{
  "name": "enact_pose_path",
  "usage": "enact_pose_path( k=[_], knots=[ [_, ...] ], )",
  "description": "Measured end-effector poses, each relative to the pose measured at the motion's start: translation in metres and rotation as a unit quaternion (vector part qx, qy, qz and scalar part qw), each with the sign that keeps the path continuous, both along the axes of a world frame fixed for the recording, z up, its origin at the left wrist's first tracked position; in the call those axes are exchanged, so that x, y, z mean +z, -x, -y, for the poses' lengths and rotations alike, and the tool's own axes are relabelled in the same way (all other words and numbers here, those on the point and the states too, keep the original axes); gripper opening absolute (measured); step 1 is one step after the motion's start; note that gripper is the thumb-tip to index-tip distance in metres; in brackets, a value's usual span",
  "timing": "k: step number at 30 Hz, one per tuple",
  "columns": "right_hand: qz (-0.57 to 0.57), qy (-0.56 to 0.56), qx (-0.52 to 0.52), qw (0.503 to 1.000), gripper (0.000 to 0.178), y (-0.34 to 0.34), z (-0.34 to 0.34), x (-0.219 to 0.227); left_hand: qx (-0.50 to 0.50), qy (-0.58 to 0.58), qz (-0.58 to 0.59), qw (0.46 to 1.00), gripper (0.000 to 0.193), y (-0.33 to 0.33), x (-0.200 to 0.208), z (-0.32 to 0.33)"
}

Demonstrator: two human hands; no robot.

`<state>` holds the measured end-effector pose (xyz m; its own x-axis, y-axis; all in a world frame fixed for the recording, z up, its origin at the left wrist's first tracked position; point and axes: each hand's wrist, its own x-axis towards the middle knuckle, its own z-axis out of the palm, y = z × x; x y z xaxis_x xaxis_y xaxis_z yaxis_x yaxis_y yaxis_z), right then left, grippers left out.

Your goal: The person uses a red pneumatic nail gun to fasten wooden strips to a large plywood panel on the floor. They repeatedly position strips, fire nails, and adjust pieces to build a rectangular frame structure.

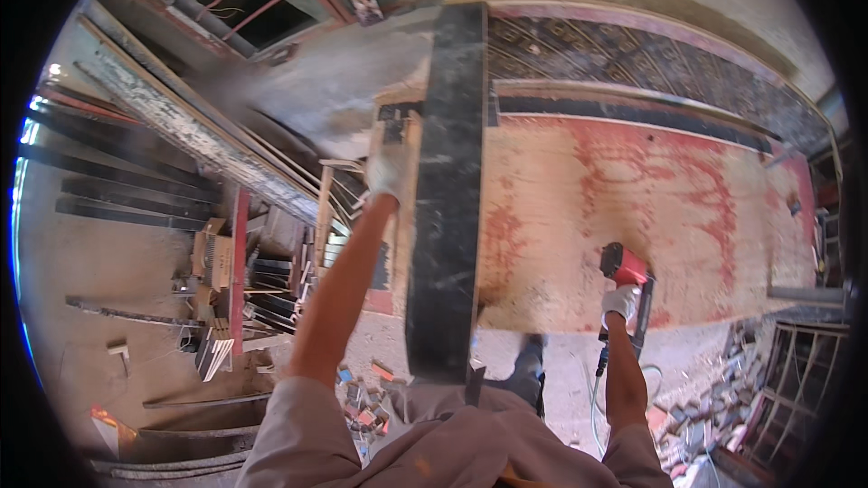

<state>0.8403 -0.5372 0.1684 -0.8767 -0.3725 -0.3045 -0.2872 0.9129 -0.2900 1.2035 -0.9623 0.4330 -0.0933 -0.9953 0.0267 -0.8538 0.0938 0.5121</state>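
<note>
A red and black pneumatic nail gun (626, 264) is in my right hand (620, 305), which wears a white glove. Its black magazine slants down beside my wrist, and a thin air hose hangs below. My left hand (384, 179), also in a pale glove, is stretched forward at the left side of a long black board (445, 172). Motion smears its fingers, so their grip is hidden. The board runs lengthwise away from my waist, across a red-stained plywood worktop (561, 217). A narrow strip of wood (411, 158) lies beside the board, near my left hand.
A dark patterned panel (597, 50) runs along the table's far side. Long planks (199, 126) lean at the left, with black boards (127, 172) beyond them. Wood offcuts (714, 407) litter the floor at the lower right, beside a metal frame (796, 370). A cardboard box (215, 258) stands left.
</note>
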Motion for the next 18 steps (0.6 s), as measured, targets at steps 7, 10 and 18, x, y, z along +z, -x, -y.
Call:
enact_pose_path(
  k=[7,10,18],
  knots=[
    [-0.025,0.031,-0.008,0.999,0.055,-0.048,0.026,0.005,-0.015,-0.139,0.142,0.980,0.078,-0.027,-0.161,0.020],
    [0.010,0.123,0.038,0.992,0.041,-0.075,-0.002,0.065,-0.092,-0.084,0.165,0.978,0.095,-0.001,-0.208,0.050],
    [0.151,0.294,-0.176,0.927,0.037,-0.130,-0.041,0.234,-0.204,-0.024,0.256,0.945,0.066,0.054,-0.273,0.099]
  ],
)
